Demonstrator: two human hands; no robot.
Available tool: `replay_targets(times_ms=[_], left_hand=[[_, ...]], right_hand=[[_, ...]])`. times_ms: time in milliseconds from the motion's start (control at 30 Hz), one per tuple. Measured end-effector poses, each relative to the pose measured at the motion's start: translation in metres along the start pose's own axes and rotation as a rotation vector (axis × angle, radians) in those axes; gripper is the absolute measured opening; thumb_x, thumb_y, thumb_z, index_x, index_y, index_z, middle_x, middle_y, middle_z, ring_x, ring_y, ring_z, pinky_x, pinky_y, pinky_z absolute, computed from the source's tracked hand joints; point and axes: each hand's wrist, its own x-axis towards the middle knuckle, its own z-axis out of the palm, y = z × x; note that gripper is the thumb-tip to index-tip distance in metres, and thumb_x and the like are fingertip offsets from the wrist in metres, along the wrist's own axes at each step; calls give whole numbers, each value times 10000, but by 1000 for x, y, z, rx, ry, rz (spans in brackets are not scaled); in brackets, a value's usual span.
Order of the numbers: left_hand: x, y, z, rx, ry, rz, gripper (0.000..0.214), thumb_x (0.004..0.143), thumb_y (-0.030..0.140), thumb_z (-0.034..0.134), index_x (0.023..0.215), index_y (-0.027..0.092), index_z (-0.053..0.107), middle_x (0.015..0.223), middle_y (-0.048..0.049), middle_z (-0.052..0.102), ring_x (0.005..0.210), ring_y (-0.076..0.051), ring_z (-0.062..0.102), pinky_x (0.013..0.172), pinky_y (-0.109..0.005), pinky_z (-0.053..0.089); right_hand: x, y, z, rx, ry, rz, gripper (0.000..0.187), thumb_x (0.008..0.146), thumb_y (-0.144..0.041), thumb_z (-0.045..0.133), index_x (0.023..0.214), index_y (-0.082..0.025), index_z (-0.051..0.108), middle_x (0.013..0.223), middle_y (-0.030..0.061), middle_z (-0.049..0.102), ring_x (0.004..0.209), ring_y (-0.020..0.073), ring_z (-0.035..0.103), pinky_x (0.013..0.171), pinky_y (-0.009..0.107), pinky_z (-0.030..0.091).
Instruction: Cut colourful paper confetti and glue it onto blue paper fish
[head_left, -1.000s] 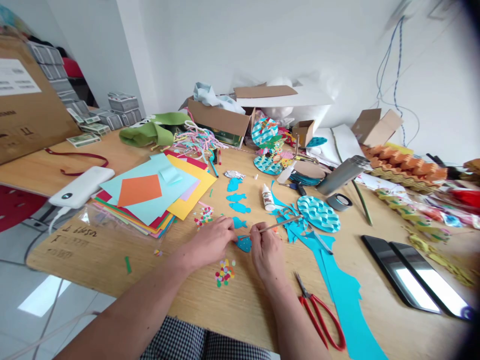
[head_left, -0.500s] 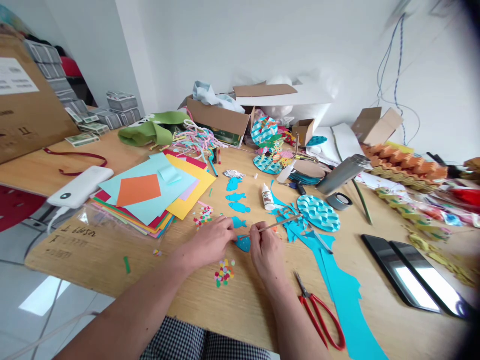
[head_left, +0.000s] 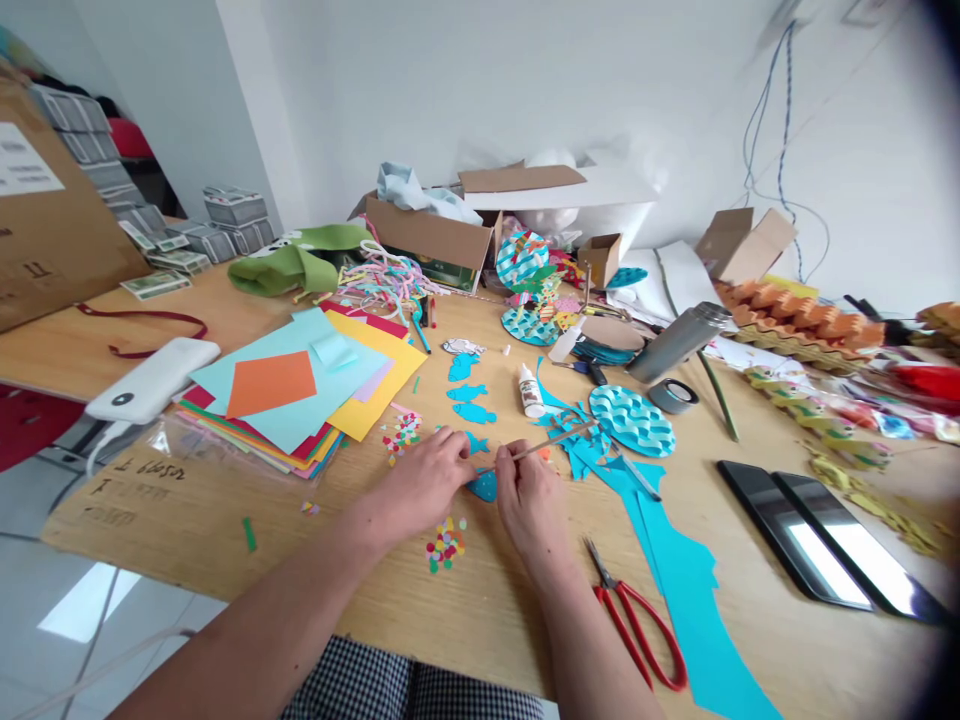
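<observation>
A blue paper fish [head_left: 486, 487] with small pale dots lies on the table between my hands. My right hand [head_left: 534, 505] is closed on a thin wooden stick [head_left: 559, 440], whose lower tip meets the fish. At the fish's left edge, my left hand [head_left: 424, 478] has its fingers pinched together; what they grip, if anything, is hidden. Several more blue paper fish [head_left: 475, 413] lie in a column beyond. Coloured paper dots [head_left: 445, 546] are heaped just in front of my hands, and more dots [head_left: 403, 436] lie to the left.
Red-handled scissors [head_left: 637, 620] and blue paper offcuts [head_left: 686, 585] lie to the right. A white glue bottle [head_left: 531, 393] stands beyond my right hand. Stacked coloured paper [head_left: 300, 375] is at left. Farther right are a steel flask [head_left: 679, 343], a tape roll [head_left: 673, 396] and two dark phones [head_left: 795, 535].
The whole view has shifted slightly, so the table's things sit a little farther left. Both hands keep nearly the same pose at the fish, the stick still in my right hand.
</observation>
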Motion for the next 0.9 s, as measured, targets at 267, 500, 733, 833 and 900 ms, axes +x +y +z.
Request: replay_targets(times_ms=[267, 500, 733, 833, 900], left_hand=[[0, 0, 3, 30, -2, 22, 286, 876, 51, 462, 1045, 197, 641, 1040, -73, 531, 1019, -228, 480, 880, -351, 436], [0, 2, 0, 34, -9, 9, 280, 888, 52, 452, 1036, 196, 641, 1038, -76, 529, 1020, -227, 477, 888, -363, 434], [-1, 1, 1, 28, -17, 10, 300, 873, 42, 457, 1028, 206, 655, 1027, -74, 539, 1013, -225, 481, 870, -358, 450], [0, 0, 3, 3, -23, -4, 295, 867, 45, 473, 1017, 213, 665, 1018, -65, 544, 1011, -218, 485, 871, -346, 450], [1, -2, 4, -16, -20, -12, 284, 875, 61, 475, 1014, 213, 670, 1004, -63, 545, 1003, -219, 489, 860, -343, 452]], right_hand=[[0, 0, 2, 13, -5, 27, 319, 968, -325, 338, 707, -205, 476, 669, 47, 609, 604, 181, 581, 578, 278, 345], [2, 1, 1, 111, -6, 183, 347, 953, -382, 354, 672, -213, 468, 608, 25, 586, 549, 171, 567, 536, 267, 326], [3, 0, -5, 326, 114, 310, 356, 933, -475, 412, 723, -207, 516, 601, 17, 596, 534, 170, 557, 513, 268, 372], [1, -1, -9, 456, 243, 339, 330, 919, -457, 450, 711, -208, 514, 601, -5, 572, 532, 153, 547, 501, 253, 399], [0, -2, -12, 515, 311, 321, 308, 910, -404, 468, 679, -206, 513, 596, -16, 554, 519, 136, 526, 495, 244, 399]])
